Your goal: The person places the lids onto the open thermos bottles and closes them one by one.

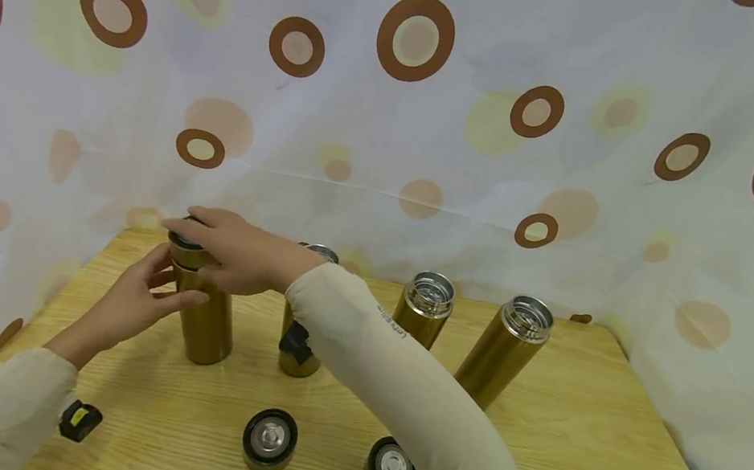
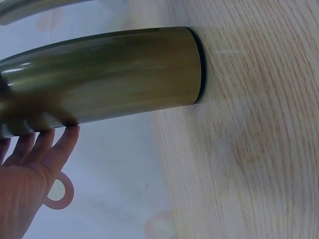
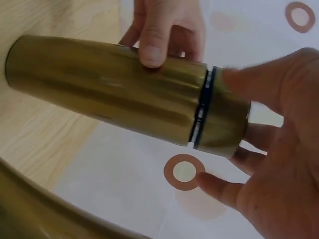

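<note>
A gold vacuum flask [image 1: 205,327] stands upright at the table's left side. My left hand [image 1: 127,299] grips its upper body, with the thumb [image 3: 153,52] on the near side and the fingers behind. Over the top is my right hand [image 1: 246,252], its thumb and fingers round the gold lid [image 3: 224,119]. A narrow dark gap with a bright ring shows between lid and body in the right wrist view. In the left wrist view, the flask's black-edged base [image 2: 199,64] rests on the table and the left fingers [image 2: 62,144] touch its side.
Three more gold flasks, without lids, stand to the right: one [image 1: 299,365] partly behind my right sleeve, one mid-table [image 1: 416,326] and one farther right [image 1: 493,358]. Two loose lids [image 1: 269,441] lie inside up near the front. A patterned cloth [image 1: 390,148] hangs behind the table.
</note>
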{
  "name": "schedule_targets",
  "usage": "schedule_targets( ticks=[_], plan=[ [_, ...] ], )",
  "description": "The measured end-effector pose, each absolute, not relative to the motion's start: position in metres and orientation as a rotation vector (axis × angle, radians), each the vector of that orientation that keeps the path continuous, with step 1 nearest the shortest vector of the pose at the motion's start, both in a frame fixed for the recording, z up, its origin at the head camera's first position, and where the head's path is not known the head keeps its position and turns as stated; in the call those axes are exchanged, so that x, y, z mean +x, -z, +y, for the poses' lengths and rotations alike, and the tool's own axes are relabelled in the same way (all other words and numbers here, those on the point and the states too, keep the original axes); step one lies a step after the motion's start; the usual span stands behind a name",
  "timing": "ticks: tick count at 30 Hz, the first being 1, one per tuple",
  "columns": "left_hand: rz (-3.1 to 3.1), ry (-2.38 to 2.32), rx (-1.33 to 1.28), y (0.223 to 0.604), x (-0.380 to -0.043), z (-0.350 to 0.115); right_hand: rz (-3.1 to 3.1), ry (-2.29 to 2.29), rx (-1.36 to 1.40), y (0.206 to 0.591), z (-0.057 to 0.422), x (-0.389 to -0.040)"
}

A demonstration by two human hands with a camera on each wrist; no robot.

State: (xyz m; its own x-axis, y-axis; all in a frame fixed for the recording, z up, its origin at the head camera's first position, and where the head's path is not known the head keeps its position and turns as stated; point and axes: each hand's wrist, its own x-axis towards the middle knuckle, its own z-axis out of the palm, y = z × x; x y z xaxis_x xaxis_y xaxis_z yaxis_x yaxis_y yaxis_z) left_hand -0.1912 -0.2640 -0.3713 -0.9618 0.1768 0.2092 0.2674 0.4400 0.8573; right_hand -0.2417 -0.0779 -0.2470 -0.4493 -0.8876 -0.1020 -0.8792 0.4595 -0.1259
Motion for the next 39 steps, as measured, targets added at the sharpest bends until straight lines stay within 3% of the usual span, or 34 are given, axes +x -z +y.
schedule_targets(
  ticks=[14, 26, 39],
  plan=[
    [-2.570, 1.585, -0.434, 0.371, -0.195, -0.260, 2.886, -0.290, -1.543, 0.246, -0.089, -0.233],
    [-2.593, 1.566, -0.399, 0.371, -0.190, -0.263, 3.066, -0.076, -1.471, 0.260, -0.091, -0.237],
    [-2.604, 1.550, -0.375, 0.374, -0.193, -0.264, 2.611, 0.014, -1.420, 0.236, -0.080, -0.252]
  ],
)
